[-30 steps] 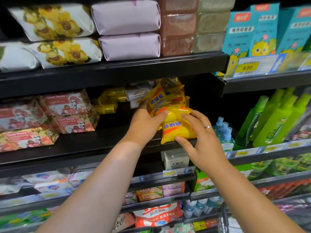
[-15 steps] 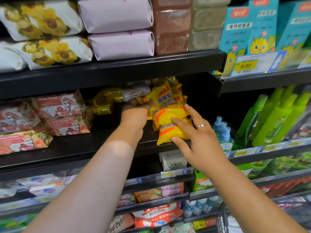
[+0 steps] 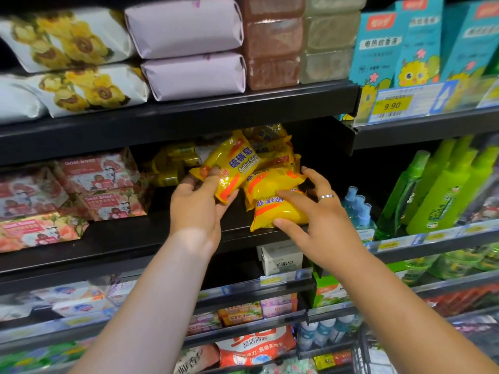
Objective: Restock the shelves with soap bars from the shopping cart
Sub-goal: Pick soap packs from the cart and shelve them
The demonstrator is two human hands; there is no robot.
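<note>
Head view: the person's left hand (image 3: 197, 209) grips a yellow plastic-wrapped soap bar (image 3: 232, 166) printed "Sulfur Soap". The thumb lies across its face and the fingers curl beneath, holding it tilted above the black metal shelf (image 3: 121, 238). The right hand (image 3: 318, 220) holds a second yellow wrapped soap bar (image 3: 278, 211) lying at the shelf's front edge. Its forefinger is on top, its thumb is under the near side, and its other fingers are spread wide. Just behind both bars sits a loose heap of yellow packets (image 3: 272, 149) of the same kind. Pink Goat Soap boxes (image 3: 100, 174) stand further left on the same shelf, apart from the heap, and green spray bottles (image 3: 445, 190) fill the bay to the right.

The step in hand looks like placing and tidying: both bars are at the shelf, but neither has been let go. The next move probably calls for laying the tilted bar flat against the heap and sliding the front bar back from the edge. The glossy wrappers seem likely to slip, so the untidy stack may need steadying before either hand lets go and goes for more stock
</note>
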